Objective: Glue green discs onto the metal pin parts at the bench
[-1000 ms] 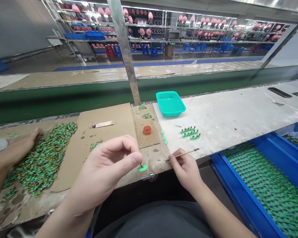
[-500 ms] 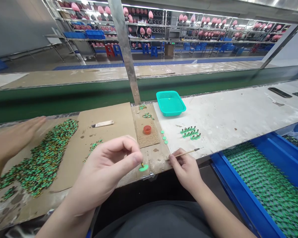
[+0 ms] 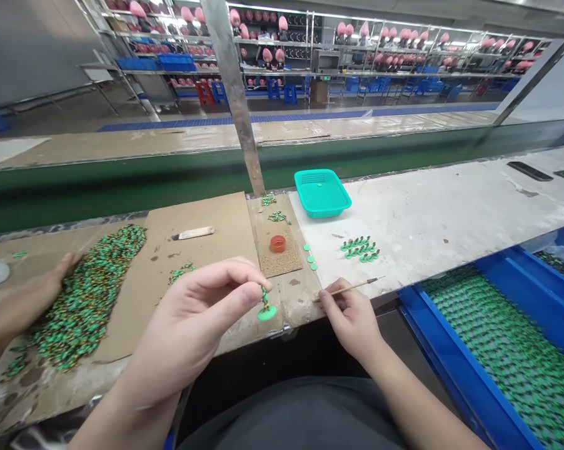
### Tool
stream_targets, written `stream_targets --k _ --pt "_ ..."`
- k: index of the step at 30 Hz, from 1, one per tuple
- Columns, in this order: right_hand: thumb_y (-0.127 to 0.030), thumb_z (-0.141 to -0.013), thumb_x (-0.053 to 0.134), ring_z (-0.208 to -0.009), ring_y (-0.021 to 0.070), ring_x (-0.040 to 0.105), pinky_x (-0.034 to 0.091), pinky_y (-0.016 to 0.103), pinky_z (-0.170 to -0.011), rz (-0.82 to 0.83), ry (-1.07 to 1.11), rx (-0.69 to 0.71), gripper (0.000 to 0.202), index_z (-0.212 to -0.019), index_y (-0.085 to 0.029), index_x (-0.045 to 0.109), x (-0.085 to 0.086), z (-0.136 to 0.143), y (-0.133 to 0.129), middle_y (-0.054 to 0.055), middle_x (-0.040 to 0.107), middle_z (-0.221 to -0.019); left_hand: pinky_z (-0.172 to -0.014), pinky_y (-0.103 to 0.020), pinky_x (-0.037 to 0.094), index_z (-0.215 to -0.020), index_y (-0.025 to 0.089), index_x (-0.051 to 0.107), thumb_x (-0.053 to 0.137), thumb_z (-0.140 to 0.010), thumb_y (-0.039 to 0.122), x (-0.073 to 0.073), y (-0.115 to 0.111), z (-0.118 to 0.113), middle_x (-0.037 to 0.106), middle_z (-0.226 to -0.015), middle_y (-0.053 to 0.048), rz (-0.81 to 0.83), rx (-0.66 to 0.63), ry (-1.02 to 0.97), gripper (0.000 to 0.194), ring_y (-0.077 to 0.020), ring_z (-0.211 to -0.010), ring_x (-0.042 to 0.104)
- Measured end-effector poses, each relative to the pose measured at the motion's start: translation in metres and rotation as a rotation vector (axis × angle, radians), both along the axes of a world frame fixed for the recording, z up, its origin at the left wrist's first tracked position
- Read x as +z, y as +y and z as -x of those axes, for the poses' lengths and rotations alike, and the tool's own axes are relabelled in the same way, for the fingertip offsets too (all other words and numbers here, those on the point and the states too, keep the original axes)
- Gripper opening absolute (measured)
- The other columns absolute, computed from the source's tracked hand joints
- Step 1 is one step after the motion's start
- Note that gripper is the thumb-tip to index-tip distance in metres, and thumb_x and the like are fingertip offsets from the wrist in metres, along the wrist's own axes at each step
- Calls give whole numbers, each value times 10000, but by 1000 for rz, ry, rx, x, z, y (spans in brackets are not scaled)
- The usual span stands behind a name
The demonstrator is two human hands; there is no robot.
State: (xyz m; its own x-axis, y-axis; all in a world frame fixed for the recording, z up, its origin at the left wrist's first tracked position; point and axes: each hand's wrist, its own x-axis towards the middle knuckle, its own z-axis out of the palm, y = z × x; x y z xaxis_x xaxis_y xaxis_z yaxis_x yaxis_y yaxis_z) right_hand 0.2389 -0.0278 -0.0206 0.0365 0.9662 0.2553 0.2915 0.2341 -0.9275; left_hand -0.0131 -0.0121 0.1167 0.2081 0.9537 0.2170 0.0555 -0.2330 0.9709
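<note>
Between thumb and forefinger, my left hand [image 3: 207, 312] pinches a small figurine [image 3: 265, 301] on a round green base, held upright above the table's front edge. My right hand [image 3: 350, 315] grips a thin paintbrush [image 3: 349, 288], its dark tip pointing right over the white tabletop. Ahead of the hands, a small red cup [image 3: 277, 244] stands on a stained cardboard piece [image 3: 282, 266]. Several figurines on green bases [image 3: 361, 249] stand in rows on the white surface. Loose green discs [image 3: 311, 259] lie in a line beside the cardboard.
A heap of small green-and-yellow pieces [image 3: 92, 294] lies at left, with another person's hand [image 3: 47, 290] against it. A turquoise basket [image 3: 322, 201] sits at the back. A wrapped cutter-like tool [image 3: 195, 233] lies on cardboard. Blue trays [image 3: 444, 350] with green-based pieces stand at lower right.
My left hand has turned the figurine slightly and shifted it a little left, showing more of its body. The other person's hand has moved down onto the heap. My right hand barely moves.
</note>
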Motion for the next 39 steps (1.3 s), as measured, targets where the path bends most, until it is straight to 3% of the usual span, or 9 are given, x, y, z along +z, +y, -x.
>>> stream_targets --k 15,21,24,27,30,32,35,39 --pt "-453 -1123 660 -661 189 748 581 284 -642 15 12 -3 335 -858 -247 664 2 -1 0 30 742 -759 -681 -204 619 -911 313 932 910 -970 636 -11 3 -2 798 -852 -44 -44 59 27 329 -140 -761 705" --pt "-478 -1101 685 -649 179 719 567 285 -639 40 36 2 338 -853 -249 664 3 0 1 22 727 -751 -715 -253 629 -872 293 906 890 -993 523 -17 5 -3 812 -852 -37 -79 92 111 260 -170 -794 744" --pt "-465 -1080 718 -657 182 724 567 291 -653 59 61 2 325 -846 -247 663 3 -1 1 21 726 -750 -738 -291 613 -873 282 891 823 -1013 499 -32 8 -11 835 -881 -36 -148 166 281 267 -190 -818 764" --pt "-464 -1058 756 -685 192 752 600 305 -692 96 109 1 321 -844 -243 665 4 -4 3 31 751 -775 -773 -330 587 -896 278 887 759 -1037 486 -62 12 -26 850 -901 -34 -203 237 440 282 -203 -832 762" --pt "-524 -1041 777 -743 205 807 662 317 -739 151 203 13 345 -876 -242 663 3 -6 7 40 788 -812 -909 -394 560 -920 287 892 728 -1052 477 -94 13 -41 870 -944 -40 -225 257 516 284 -236 -915 776" --pt "-577 -1028 788 -762 205 831 696 319 -753 191 279 26 375 -917 -243 656 3 -7 9 38 803 -821 -969 -432 521 -941 297 898 729 -1053 496 -108 12 -45 888 -1003 -51 -243 269 572 284 -265 -971 783" --pt "-648 -1000 818 -772 190 836 724 311 -747 239 370 39 433 -1005 -241 670 4 -9 11 29 817 -835 -968 -447 489 -960 304 895 710 -1074 532 -115 10 -42 892 -1043 -61 -257 262 633 315 -284 -984 782" --pt "-723 -951 868 -746 170 824 737 300 -732 285 424 56 525 -1024 -239 677 9 -15 13 24 833 -835 -975 -439 499 -1112 300 886 657 -1097 520 -112 12 -29 881 -1081 -69 -271 191 663 318 -279 -1012 776"
